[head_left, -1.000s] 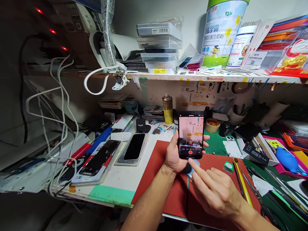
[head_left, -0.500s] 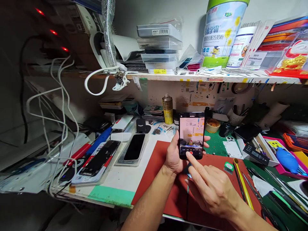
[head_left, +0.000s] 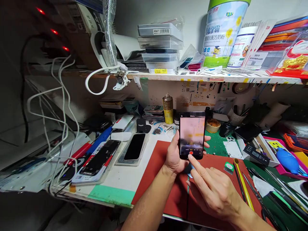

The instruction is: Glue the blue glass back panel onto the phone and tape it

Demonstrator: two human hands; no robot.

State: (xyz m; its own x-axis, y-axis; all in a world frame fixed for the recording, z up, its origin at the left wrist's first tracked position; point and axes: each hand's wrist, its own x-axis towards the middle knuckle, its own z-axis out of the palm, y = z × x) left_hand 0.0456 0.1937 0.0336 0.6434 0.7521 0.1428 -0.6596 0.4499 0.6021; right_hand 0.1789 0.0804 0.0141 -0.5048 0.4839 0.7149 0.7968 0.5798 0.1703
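A smartphone [head_left: 192, 134] stands upright in my left hand [head_left: 173, 154], its fingers wrapped round the back and their tips showing at the right edge. Its lit screen shows a camera view of the wall, with a red record button low down. My right hand [head_left: 211, 189] holds nothing; its index finger is stretched to the lower part of the screen, by the red button, and the other fingers are partly bent. I cannot tell whether the fingertip touches the glass. Beneath both hands lies a red-brown mat [head_left: 154, 179], with a small blue thing [head_left: 192, 167] partly hidden behind my right hand.
On the left lie a phone on a clear case [head_left: 135, 147], a dark phone part [head_left: 101, 158] and loose white cables [head_left: 64, 109]. A yellow spray can [head_left: 167, 109] stands behind. Tweezers [head_left: 258, 199], a yellow-handled tool [head_left: 243, 179] and a blue blower [head_left: 287, 160] lie right. A loaded shelf [head_left: 192, 77] overhangs.
My right index fingertip has shifted slightly right along the bottom of the screen. The picture on the screen has become blurred and its mode row has moved. My left hand stays put.
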